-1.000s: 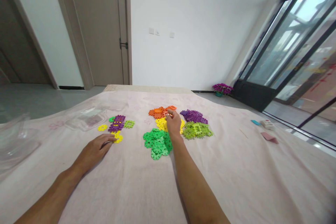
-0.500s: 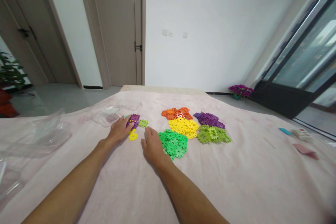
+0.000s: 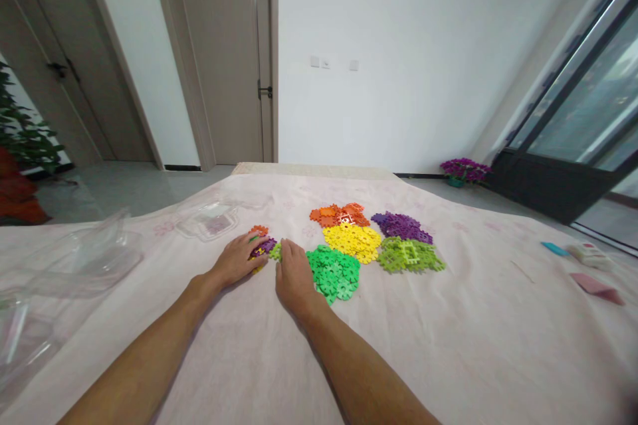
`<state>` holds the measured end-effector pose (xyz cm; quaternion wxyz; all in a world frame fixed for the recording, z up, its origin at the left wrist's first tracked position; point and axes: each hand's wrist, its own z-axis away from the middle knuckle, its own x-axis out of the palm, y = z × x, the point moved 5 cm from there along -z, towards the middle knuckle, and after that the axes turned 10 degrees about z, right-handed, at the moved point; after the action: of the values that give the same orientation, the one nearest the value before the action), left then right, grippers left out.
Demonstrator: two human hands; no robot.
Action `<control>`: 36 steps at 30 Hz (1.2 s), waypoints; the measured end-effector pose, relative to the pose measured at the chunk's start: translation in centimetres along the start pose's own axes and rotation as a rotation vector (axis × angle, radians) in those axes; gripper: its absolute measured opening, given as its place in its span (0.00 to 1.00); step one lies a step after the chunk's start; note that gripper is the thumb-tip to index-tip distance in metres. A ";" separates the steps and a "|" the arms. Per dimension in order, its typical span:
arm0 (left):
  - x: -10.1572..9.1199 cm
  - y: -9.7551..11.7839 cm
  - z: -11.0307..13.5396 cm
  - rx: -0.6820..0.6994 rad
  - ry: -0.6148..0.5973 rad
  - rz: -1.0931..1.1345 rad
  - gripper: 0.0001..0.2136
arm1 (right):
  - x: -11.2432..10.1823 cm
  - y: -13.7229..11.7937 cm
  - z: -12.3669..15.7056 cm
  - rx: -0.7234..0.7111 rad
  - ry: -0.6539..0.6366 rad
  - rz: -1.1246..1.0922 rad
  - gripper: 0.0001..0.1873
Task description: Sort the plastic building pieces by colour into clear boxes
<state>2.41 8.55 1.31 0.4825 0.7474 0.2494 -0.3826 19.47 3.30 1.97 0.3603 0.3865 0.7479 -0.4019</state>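
My left hand is closed around a small cluster of joined flat snowflake building pieces, with a purple piece, an orange piece and bits of yellow showing; its fingers cover much of the cluster. On the cluster's right side, a light green snowflake piece meets the fingertips of my right hand. The fingers of that hand are pressed together, with the thumb below, and partly hide the piece. Just right of it lies a pile of green snowflake pieces.
Beyond are piles of yellow pieces, orange pieces, purple pieces and light green pieces. Clear plastic containers lie at left on the pink cloth. A pink object and a blue object sit at far right.
My left hand has shifted right and closed further over the joined pieces. An orange piece now shows at its far side. My right fingertips have come up to the light green piece.
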 end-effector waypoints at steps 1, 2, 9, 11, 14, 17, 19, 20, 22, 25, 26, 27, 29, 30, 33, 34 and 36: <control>-0.3 0.6 0.8 0.023 -0.003 0.063 0.27 | 0.0 0.0 0.0 -0.006 0.005 0.001 0.29; -0.6 1.1 1.6 0.039 0.002 0.127 0.26 | 0.0 0.1 0.0 -0.017 0.012 0.001 0.29; -2.1 -1.1 4.9 -0.224 0.349 0.203 0.28 | -0.4 -1.1 0.2 -0.195 -0.010 0.020 0.29; -1.7 -1.8 4.9 -0.248 0.355 0.185 0.28 | -0.5 -1.6 0.1 -0.233 -0.026 0.052 0.28; -1.3 -1.7 4.3 -0.195 0.294 0.159 0.25 | -0.3 -2.3 -0.3 -0.279 -0.050 0.096 0.23; -1.3 -1.5 4.0 -0.171 0.262 0.158 0.23 | 0.0 -2.5 -0.9 -0.281 -0.082 0.130 0.16; -1.4 -1.3 3.9 -0.161 0.252 0.156 0.22 | 0.0 -2.3 -1.1 -0.249 -0.098 0.150 0.14; -1.4 -1.3 4.0 -0.157 0.249 0.154 0.21 | 0.0 -2.2 -1.2 -0.228 -0.099 0.154 0.13; -1.4 -1.4 4.0 -0.153 0.241 0.139 0.21 | -0.2 -2.0 -1.3 -0.192 -0.088 0.135 0.14; -1.2 -1.5 4.0 -0.154 0.223 0.088 0.22 | -1.1 -1.3 -1.7 -0.103 -0.052 0.052 0.15; -1.2 -1.5 4.0 -0.157 0.219 0.073 0.22 | -1.5 -0.8 -2.0 -0.051 -0.038 0.016 0.16; -1.2 -1.5 4.0 -0.158 0.215 0.064 0.23 | -2.0 -0.2 -2.3 0.005 -0.019 -0.026 0.16; -1.1 -1.6 4.0 -0.155 0.206 0.062 0.23 | -3.4 1.7 -3.1 0.107 0.035 -0.139 0.16; -1.1 -1.7 4.0 -0.153 0.202 0.062 0.23 | -4.3 3.0 -3.6 0.149 0.064 -0.212 0.16; -0.9 -2.2 4.1 -0.156 0.204 0.057 0.24 | -6.8 7.9 -4.5 0.295 0.139 -0.452 0.17; -0.8 -2.5 4.1 -0.159 0.211 0.055 0.24 | -7.5 9.8 -4.6 0.361 0.169 -0.526 0.19; -0.6 -3.0 4.0 -0.149 0.208 0.051 0.24 | -8.9 13.7 -4.4 0.483 0.256 -0.636 0.20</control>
<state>-1.48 6.10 -0.73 0.5177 0.7513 0.3068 -0.2710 34.26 9.80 6.92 0.0216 0.2565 0.7528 -0.6058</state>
